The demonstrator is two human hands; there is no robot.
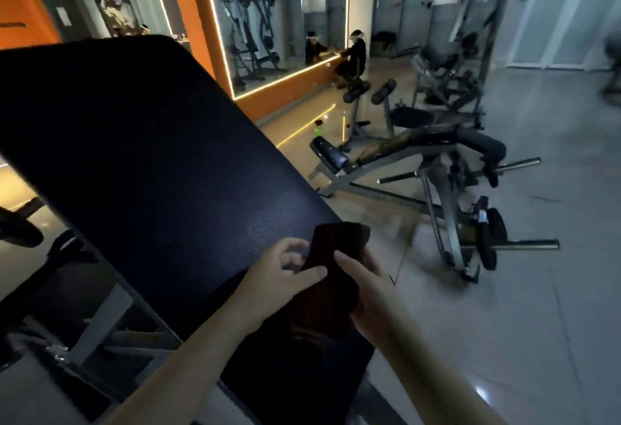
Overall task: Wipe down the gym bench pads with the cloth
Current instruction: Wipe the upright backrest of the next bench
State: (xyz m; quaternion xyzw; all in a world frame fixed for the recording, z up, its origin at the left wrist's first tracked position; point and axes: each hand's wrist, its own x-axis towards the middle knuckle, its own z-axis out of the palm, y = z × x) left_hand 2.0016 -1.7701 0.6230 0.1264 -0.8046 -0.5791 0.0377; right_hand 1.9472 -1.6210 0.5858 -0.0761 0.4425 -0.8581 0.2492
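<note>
A long black bench pad (144, 156) slants from the upper left down to the lower middle of the head view. Over its lower right edge I hold a dark reddish-brown cloth (331, 256) with both hands. My left hand (282, 266) pinches the cloth's left side, thumb across its front. My right hand (366, 287) grips the cloth from the right, with its thumb on top. The cloth's lower part hangs down in front of the pad.
The bench's grey metal frame (100, 317) shows below the pad on the left. To the right stand another bench and a plate-loaded machine (447, 169) on the tiled floor (504, 324). A mirrored orange wall (275, 21) lies behind, with a person (353, 58) crouched at it.
</note>
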